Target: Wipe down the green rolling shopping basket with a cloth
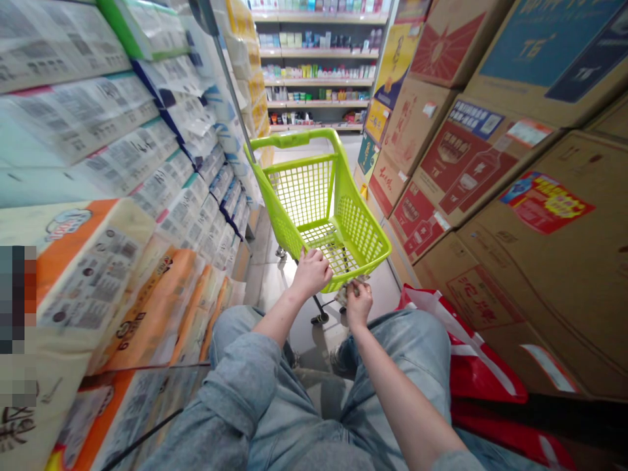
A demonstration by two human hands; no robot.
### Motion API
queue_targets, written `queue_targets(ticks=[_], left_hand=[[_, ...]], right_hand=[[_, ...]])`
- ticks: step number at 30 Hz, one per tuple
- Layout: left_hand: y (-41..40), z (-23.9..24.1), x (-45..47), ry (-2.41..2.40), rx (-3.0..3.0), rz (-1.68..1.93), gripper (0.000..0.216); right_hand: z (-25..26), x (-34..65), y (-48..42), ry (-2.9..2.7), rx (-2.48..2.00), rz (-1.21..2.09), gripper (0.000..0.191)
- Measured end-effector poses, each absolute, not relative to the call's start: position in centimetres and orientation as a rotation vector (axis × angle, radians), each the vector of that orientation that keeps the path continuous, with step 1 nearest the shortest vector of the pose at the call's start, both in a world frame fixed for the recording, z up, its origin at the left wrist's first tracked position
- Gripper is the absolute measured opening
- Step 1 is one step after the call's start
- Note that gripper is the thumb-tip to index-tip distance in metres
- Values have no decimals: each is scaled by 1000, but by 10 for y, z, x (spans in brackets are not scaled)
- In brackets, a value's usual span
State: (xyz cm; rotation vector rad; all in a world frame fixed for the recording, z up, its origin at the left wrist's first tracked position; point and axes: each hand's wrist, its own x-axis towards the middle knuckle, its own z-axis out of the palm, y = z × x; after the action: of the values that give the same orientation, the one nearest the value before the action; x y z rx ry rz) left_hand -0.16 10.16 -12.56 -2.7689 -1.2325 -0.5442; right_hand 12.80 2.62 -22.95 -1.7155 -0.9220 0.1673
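A lime-green plastic shopping cart (360, 229) with lattice walls stands in front of my knees, its handle at the far side. My left hand (313, 269) is closed over the cart's near rim, left of the middle. Just right of it, my right hand (359, 299) is closed on a crumpled greyish cloth (343, 294), pressed at the outside of the same near rim. Part of the cloth is hidden by the fingers. The basket has nothing in it that I can make out.
Stacked packs of tissue paper (142, 281) line the left side. Tall cardboard boxes (515, 255) rise on the right, with a red bag (461, 347) at their foot. Shelves of small goods (318, 82) close off the far end. A cart wheel (320, 318) rests on the floor near my feet.
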Motion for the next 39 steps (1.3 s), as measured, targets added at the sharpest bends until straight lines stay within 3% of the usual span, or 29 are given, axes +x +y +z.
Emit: queue_targets(ticks=[7, 15, 19, 24, 33, 39], left_hand=[[103, -124, -6, -1240, -2782, -542, 22], [100, -125, -5, -1245, -2778, -538, 23], [99, -126, -6, -1258, -2764, -526, 22], [100, -125, -11, -1260, -2784, -513, 24], [95, -121, -8, -1270, -2814, -517, 18], [91, -120, -3, -1302, -2851, -516, 12]], right_hand=[[-242, 142, 0, -1142, -1699, 410, 29], [-245, 157, 21, -725, -1717, 429, 40], [-237, 153, 33, -719, -1722, 346, 39], [-224, 163, 14, -1092, -1742, 358, 29], [-150, 146, 15, -1275, -1568, 1, 25], [-153, 148, 28, -1692, -1593, -81, 25]])
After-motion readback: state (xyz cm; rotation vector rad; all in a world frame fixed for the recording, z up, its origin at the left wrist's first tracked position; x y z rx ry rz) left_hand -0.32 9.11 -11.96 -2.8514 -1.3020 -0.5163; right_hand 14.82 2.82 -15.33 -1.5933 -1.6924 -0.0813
